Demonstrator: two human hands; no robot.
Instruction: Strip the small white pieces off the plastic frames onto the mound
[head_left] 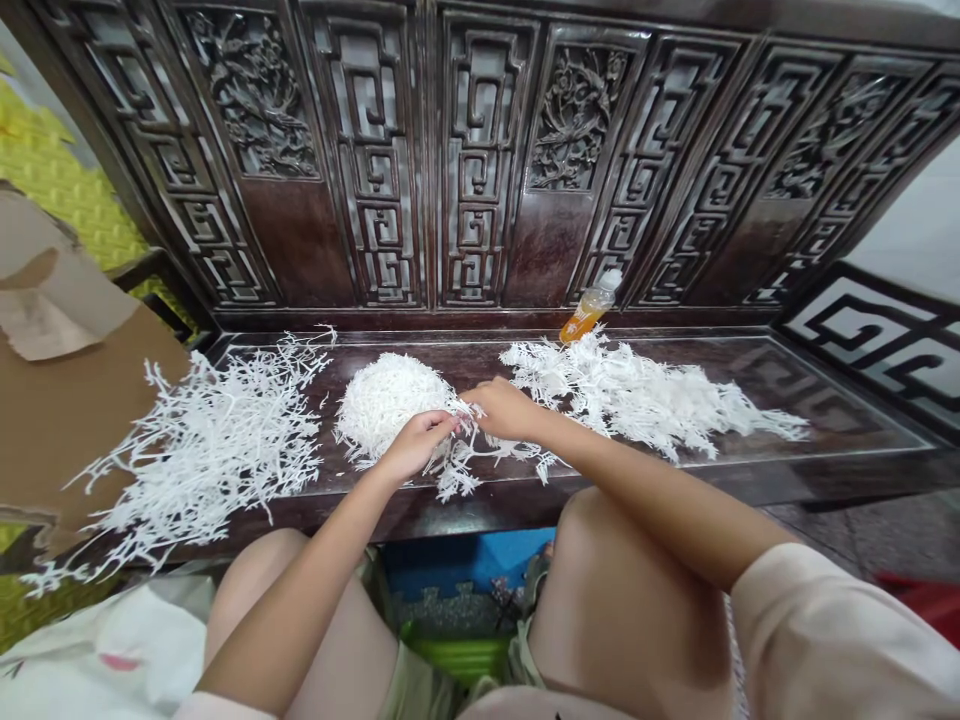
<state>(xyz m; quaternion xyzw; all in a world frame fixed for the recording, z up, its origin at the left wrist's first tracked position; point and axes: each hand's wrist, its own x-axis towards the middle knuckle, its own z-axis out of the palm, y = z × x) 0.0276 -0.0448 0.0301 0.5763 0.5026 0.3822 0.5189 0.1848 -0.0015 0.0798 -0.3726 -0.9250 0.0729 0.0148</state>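
My left hand (418, 442) is closed in a pinch on a white branched sprig (454, 472), which looks like plastic. Close beside it, my right hand (504, 408) also pinches the sprig, its fingertips partly hidden. A rounded heap of small white pieces (390, 400) lies just behind and left of my hands. To the right spreads a pile of white branched sprigs (637, 395), reaching under my right forearm. Farther left is a tangled pile of thinner, bare-looking white branches (225, 440), some hanging over the front edge.
The dark wooden bench (810, 400) has a tall carved back (300, 240). A bottle with orange drink (589, 308) stands behind the right pile. Brown cardboard (67, 410) is at the left. Below the bench, a green plastic object (457, 655) shows between my knees.
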